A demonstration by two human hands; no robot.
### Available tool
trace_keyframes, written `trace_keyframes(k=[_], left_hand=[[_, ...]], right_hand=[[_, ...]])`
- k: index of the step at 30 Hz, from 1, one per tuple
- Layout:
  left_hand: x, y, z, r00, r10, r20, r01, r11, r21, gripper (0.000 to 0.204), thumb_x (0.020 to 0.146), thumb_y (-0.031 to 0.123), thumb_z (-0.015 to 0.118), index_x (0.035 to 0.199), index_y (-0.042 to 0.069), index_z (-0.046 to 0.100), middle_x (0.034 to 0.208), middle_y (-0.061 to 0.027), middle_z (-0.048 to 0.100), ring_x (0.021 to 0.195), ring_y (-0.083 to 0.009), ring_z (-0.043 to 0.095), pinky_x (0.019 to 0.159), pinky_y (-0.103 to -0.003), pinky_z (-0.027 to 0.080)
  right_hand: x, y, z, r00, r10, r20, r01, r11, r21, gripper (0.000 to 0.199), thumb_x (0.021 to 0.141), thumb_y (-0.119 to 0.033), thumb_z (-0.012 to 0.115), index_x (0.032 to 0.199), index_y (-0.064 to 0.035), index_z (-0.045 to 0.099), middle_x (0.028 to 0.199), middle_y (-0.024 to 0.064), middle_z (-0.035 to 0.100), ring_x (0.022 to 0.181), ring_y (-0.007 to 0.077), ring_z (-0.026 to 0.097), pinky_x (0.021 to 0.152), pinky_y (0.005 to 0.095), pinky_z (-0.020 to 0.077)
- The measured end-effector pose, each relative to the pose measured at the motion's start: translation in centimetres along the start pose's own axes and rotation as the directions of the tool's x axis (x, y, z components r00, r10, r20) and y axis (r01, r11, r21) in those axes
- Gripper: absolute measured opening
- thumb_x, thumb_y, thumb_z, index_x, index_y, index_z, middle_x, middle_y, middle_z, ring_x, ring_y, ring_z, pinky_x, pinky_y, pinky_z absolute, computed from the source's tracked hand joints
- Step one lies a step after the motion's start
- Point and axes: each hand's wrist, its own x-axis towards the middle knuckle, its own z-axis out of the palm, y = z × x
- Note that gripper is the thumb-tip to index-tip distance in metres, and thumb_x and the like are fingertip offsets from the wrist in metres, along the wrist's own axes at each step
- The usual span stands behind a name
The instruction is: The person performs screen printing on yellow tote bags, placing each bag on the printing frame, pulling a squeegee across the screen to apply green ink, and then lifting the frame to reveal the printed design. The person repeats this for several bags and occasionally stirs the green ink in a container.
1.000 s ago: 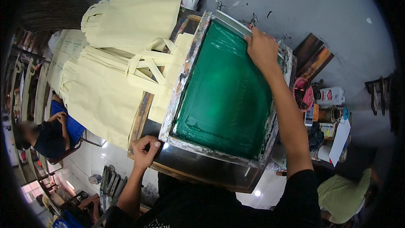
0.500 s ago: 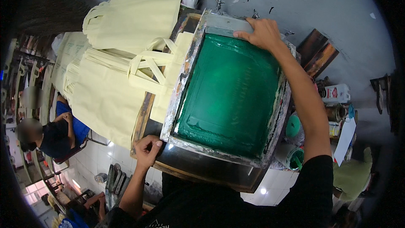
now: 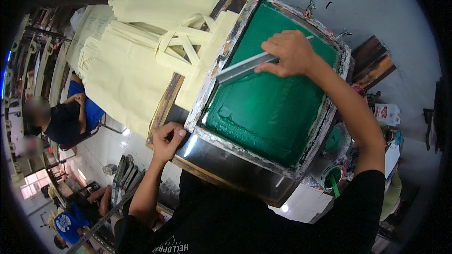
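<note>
A framed printing screen (image 3: 200, 104) coated with green ink lies over a dark board. My right hand (image 3: 291, 55) is closed on a grey squeegee (image 3: 242, 68), which slants across the upper half of the green mesh. Ink is ridged near the screen's lower edge. My left hand (image 3: 168, 140) is at the screen's lower left corner, by the wooden edge of the dark board (image 3: 235, 169). Its thumb and fingers are pinched together; what they hold, if anything, is hidden. A cream tote bag (image 3: 207, 66) lies partly under the screen's left side.
Stacks of cream tote bags (image 3: 127, 70) spread to the left. At right stand an open ink pot (image 3: 332, 176) with a green stick, a white jug (image 3: 388, 114) and other containers. Metal clamps (image 3: 310, 8) line the screen's far edge. Other people sit at far left, one in black (image 3: 66, 122).
My right hand has drawn the squeegee from the screen's far edge toward me, and it now slants. The left hand stays at the corner. The whole view has shifted and tilted somewhat.
</note>
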Motion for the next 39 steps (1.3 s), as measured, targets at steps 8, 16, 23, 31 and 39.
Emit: trace_keyframes(k=[8, 16, 23, 31, 39], left_hand=[[0.1, 0.3, 0.2, 1.0, 0.015, -0.011, -0.015, 1.0, -0.006, 0.025, 0.092, 0.02, 0.069, 0.081, -0.002, 0.065, 0.064, -0.0033, 0.056, 0.062, -0.0101, 0.052, 0.059, -0.027, 0.042], [0.0, 0.4, -0.3, 1.0, -0.011, 0.018, 0.011, 1.0, -0.013, 0.026, 0.093, 0.021, 0.068, 0.082, -0.002, 0.066, 0.071, -0.0038, 0.062, 0.066, -0.0112, 0.055, 0.062, -0.028, 0.044], [-0.1, 0.0, -0.2, 1.0, 0.011, -0.01, -0.012, 1.0, -0.016, 0.023, 0.091, 0.019, 0.07, 0.081, -0.001, 0.068, 0.064, -0.0048, 0.06, 0.06, -0.0119, 0.056, 0.058, -0.028, 0.044], [-0.5, -0.5, -0.2, 0.998, 0.052, -0.028, -0.051, 0.998, 0.034, 0.022, 0.09, 0.017, 0.07, 0.08, -0.002, 0.067, 0.062, -0.0047, 0.058, 0.059, -0.011, 0.054, 0.056, -0.027, 0.042], [-0.1, -0.3, -0.2, 1.0, 0.004, -0.004, -0.004, 0.997, -0.075, 0.025, 0.093, 0.019, 0.069, 0.08, -0.002, 0.066, 0.067, -0.0052, 0.063, 0.063, -0.0106, 0.055, 0.058, -0.027, 0.044]], right_hand=[[1.5, -7.7, 1.4, 0.995, -0.092, 0.035, 0.085, 0.983, 0.165, 0.049, 0.076, -0.053, 0.078, 0.07, -0.0104, 0.054, 0.062, 0.0051, 0.056, 0.06, 0.0262, 0.06, 0.058, 0.0401, 0.0464], [1.9, -7.1, 0.6, 0.94, -0.082, 0.331, 0.009, 0.977, 0.214, 0.051, 0.079, -0.058, 0.072, 0.078, -0.0073, 0.063, 0.071, 0.0137, 0.068, 0.067, 0.0357, 0.068, 0.061, 0.0456, 0.0507], [0.1, -6.2, 0.0, 0.925, -0.119, 0.36, 0.03, 0.97, 0.241, 0.055, 0.075, -0.06, 0.074, 0.07, -0.0084, 0.056, 0.062, 0.0095, 0.059, 0.06, 0.0335, 0.062, 0.056, 0.0447, 0.0455], [-4.3, -5.0, -7.8, 0.925, -0.008, 0.379, -0.051, 0.988, 0.145, 0.037, 0.077, -0.037, 0.079, 0.075, -0.0071, 0.059, 0.077, 0.0095, 0.065, 0.076, 0.0306, 0.065, 0.063, 0.042, 0.0478], [-9.5, -3.1, -7.0, 0.887, 0.435, -0.157, -0.449, 0.891, -0.065, 0.027, 0.081, -0.006, 0.074, 0.106, -0.0014, 0.068, 0.107, 0.0178, 0.071, 0.097, 0.0339, 0.07, 0.083, 0.0422, 0.0562]])
